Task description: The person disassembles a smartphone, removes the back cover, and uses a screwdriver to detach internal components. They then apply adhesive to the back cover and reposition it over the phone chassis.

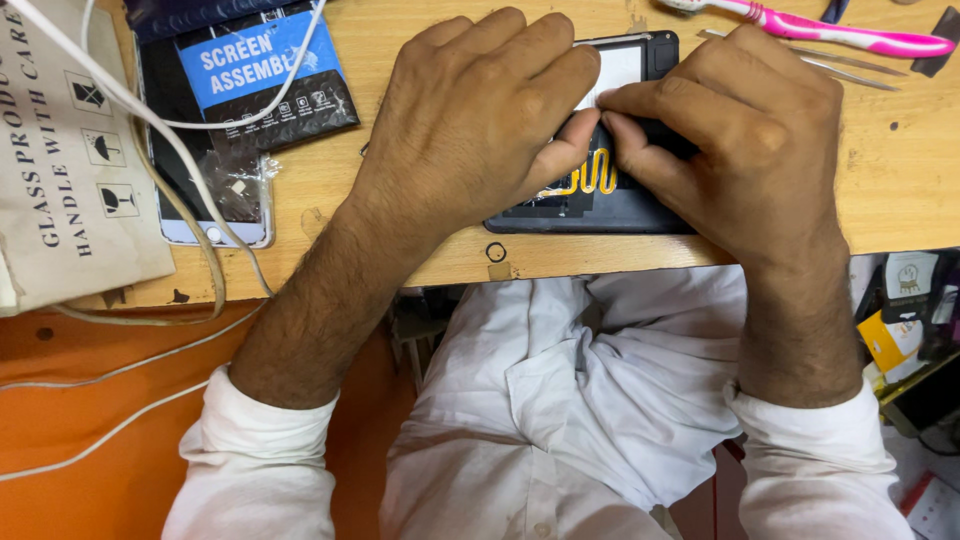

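Two hands meet over a dark phone (600,200) lying opened on the bench (400,200), near its front edge. Left hand (470,110) lies curled across the phone, fingers (530,60) bent, thumb pressing by an orange coiled strip (590,178). Right hand (745,125) pinches at the same spot, fingers (650,100) closed tight; what they grip is too small to tell. Most of the phone is hidden under both hands. Pink toothbrush (850,35) and tweezers (840,62) lie beyond, cut off by the frame's top edge.
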